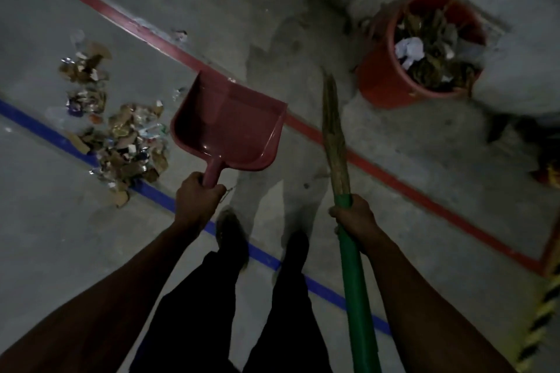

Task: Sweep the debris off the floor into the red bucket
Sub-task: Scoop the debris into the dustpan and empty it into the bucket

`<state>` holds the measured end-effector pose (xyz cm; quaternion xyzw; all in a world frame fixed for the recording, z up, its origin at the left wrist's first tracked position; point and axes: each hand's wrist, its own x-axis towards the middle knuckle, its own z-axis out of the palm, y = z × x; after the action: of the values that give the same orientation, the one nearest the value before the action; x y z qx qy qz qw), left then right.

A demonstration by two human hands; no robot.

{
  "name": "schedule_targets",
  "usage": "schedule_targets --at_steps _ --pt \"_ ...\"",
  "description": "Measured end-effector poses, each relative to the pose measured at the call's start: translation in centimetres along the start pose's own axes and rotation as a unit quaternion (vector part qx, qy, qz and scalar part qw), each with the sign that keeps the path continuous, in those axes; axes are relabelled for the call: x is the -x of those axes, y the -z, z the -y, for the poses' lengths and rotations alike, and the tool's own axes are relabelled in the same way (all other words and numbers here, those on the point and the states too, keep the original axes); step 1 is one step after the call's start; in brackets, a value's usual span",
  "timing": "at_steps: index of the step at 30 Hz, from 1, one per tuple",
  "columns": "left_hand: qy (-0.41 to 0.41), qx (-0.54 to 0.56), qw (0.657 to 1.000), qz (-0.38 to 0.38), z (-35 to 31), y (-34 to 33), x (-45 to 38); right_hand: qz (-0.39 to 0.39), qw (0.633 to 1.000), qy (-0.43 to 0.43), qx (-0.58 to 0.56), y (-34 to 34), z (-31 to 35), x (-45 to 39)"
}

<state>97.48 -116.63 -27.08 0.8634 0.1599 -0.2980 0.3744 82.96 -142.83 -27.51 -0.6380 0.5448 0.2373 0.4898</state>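
Red dustpan (pixel 230 124) is gripped by its handle in the left hand (pixel 197 195), fingers curled round it, pan empty & held above the floor (pixel 394 160). Broom (pixel 336 142) w/ green handle is clasped in the right hand (pixel 353 215). Debris (pixel 121 136) is piled on the floor left of the dustpan, over the blue line (pixel 48 130). Red bucket (pixel 421 48), part-filled, is seen far right, well apart from both hands

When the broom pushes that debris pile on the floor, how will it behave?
The debris looks like torn cardboard scraps and shiny wrappers, so it is probably light and will likely scatter rather than slide together. The flat pieces may catch under the broom. Nothing seems apt to roll.
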Motion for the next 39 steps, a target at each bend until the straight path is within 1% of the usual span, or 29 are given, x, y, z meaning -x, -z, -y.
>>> schedule_targets --at_steps 4,9,12,15,18,21,25,27,29,32,35,37,39 --pt "-0.005 -0.018 1.000 0.010 2.8 -4.3 -4.5 -0.031 0.995 -0.048 -0.083 -3.2 -3.4 -6.6" --pt "-0.015 -0.056 0.998 0.010 7.7 -9.1 -9.6 -0.098 0.967 -0.139 -0.189 -6.5 -9.3 -14.0" --pt "-0.018 -0.070 0.997 0.016 10.7 -10.6 -11.7 -0.118 0.953 -0.188 -0.207 -7.8 -12.5 -16.8" --pt "-0.021 -0.087 0.996 0.017 13.1 -11.3 -13.4 -0.093 0.956 -0.209 -0.186 -9.8 -13.3 -18.9" --pt "-0.027 -0.105 0.994 0.012 14.7 -11.5 -14.6 -0.051 0.979 -0.172 -0.097 -13.3 -11.6 -20.6" --pt "-0.026 -0.105 0.994 -0.001 15.9 -11.4 -15.5 -0.008 0.993 -0.108 -0.035 -17.9 -8.0 -21.6" --pt "-0.011 -0.092 0.996 -0.006 16.7 -10.9 -15.9 0.059 0.998 -0.022 -0.014 -22.4 -3.1 -21.2" --pt "-0.010 -0.102 0.995 -0.015 16.7 -10.6 -15.9 0.068 0.998 0.016 -0.010 -22.5 -1.5 -20.5" --pt "-0.011 -0.098 0.995 -0.025 16.6 -10.3 -15.8 0.052 0.998 0.035 -0.034 -21.5 -1.0 -19.9" --pt "0.003 -0.091 0.995 -0.033 16.3 -9.7 -15.6 -0.009 0.998 0.022 -0.058 -18.8 -1.6 -19.4" --pt "0.013 -0.077 0.996 -0.034 16.7 -8.8 -15.9 -0.043 0.998 -0.014 -0.044 -16.9 -2.3 -19.9" --pt "0.020 -0.086 0.995 -0.047 17.3 -8.2 -16.4 -0.032 0.999 -0.031 -0.010 -17.2 -2.0 -20.8" --pt "0.034 -0.097 0.993 -0.063 18.2 -7.7 -17.0 0.001 0.999 -0.024 0.046 -18.7 -0.9 -21.7"
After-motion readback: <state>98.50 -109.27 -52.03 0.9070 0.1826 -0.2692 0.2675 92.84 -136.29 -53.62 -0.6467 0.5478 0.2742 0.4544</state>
